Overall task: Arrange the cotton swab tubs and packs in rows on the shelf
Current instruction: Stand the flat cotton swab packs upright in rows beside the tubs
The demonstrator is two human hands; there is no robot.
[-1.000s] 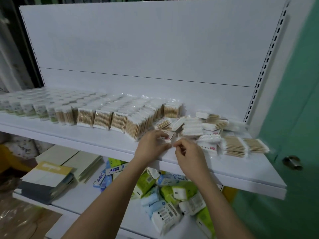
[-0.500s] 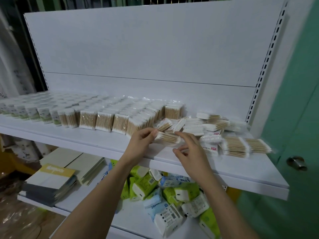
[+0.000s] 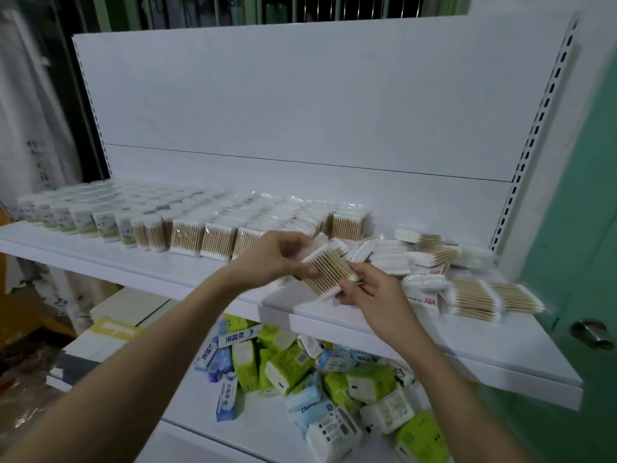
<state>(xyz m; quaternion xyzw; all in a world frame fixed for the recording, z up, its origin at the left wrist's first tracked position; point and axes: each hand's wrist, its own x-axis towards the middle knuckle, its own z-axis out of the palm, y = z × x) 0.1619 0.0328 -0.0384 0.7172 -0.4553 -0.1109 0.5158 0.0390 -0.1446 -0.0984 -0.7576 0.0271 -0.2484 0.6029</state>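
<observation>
White metal shelf (image 3: 367, 324) under a white back panel, head view only: upright rows of clear-wrapped wooden-stick cotton swab packs (image 3: 217, 238) fill the left, a loose heap of the same packs (image 3: 430, 259) lies right. My left hand (image 3: 270, 259) and right hand (image 3: 370, 292) both pinch one swab pack (image 3: 329, 270) above the front edge. Judgement: turn it upright, seat it flush against the row end; bare room is only the front strip, so keep it off the lip.

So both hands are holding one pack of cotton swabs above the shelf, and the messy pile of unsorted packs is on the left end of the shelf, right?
Not quite. The head view shows the loose pile on the right end of the shelf; the tidy rows are on the left. Both the left hand and right hand do hold one pack.
</observation>
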